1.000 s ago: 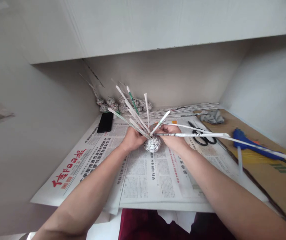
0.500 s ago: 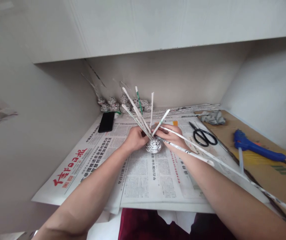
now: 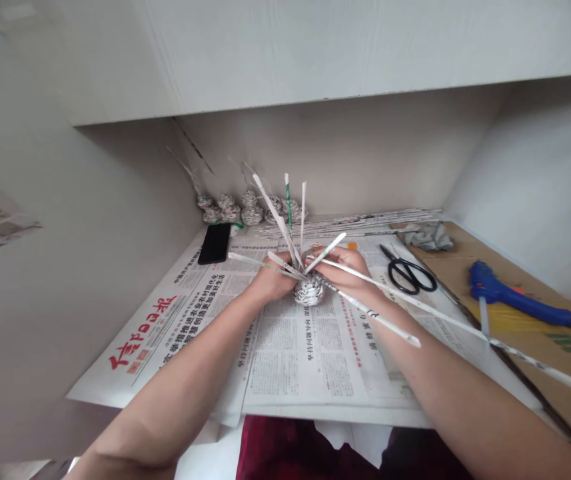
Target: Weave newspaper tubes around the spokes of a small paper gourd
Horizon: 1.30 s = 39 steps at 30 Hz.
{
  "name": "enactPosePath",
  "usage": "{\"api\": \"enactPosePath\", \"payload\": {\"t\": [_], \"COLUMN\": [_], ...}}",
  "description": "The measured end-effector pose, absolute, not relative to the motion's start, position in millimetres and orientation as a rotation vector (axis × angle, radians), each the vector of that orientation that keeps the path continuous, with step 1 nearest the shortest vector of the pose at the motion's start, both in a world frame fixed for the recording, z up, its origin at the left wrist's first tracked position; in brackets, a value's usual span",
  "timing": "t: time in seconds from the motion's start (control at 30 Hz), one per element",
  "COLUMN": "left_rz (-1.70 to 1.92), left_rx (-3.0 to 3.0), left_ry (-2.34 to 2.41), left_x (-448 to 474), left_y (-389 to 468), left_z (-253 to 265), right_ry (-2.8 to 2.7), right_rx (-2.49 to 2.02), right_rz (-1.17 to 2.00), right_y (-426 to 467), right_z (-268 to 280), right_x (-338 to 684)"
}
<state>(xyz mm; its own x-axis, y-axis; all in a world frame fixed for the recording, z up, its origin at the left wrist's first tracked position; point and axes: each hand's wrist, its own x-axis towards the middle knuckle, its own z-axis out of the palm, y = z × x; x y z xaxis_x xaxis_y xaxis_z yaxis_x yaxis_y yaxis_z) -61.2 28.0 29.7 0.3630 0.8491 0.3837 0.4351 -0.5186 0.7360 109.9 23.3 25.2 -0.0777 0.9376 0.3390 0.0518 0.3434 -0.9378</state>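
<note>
The left hand [image 3: 276, 277] and right hand [image 3: 348, 272] grip the paper ball [image 3: 309, 292] between them, fingertips partly hidden. Behind the grip, leftward, several paper gourds [image 3: 251, 213] look woven. Within it, the ball's round bottom appears done; its strips [image 3: 278, 220] splay upward and rightward, unwoven.

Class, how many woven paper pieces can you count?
6: one woven piece between the left hand and right hand, five others near the back wall; sticks may hide more.
</note>
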Motion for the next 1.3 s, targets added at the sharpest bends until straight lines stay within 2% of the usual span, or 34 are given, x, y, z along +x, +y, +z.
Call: {"api": "enactPosePath", "payload": {"t": [0.47,0.7,0.87,1.0,1.3], "left_rz": [1.067,1.061,1.060,1.062,1.043], "left_rx": [2.088,2.070,2.091,2.074,2.005], "left_ry": [1.046,1.038,1.055,1.185,1.259], "left_x": [-59,-62,-66,-66,-62], "left_y": [26,30,34,33,26], "left_z": [29,26,23,26,30], "right_ry": [-1.733,-1.937,-2.153,-2.193,-1.915], "right_rx": [-1.100,-1.176,-1.024,-0.936,-1.038], "right_rz": [1.027,0.572,0.189,0.039,0.267], "right_y": [15,13,17,19,8], "right_z": [39,40,39,36,38], "right_x": [122,124,126,127,116]}}
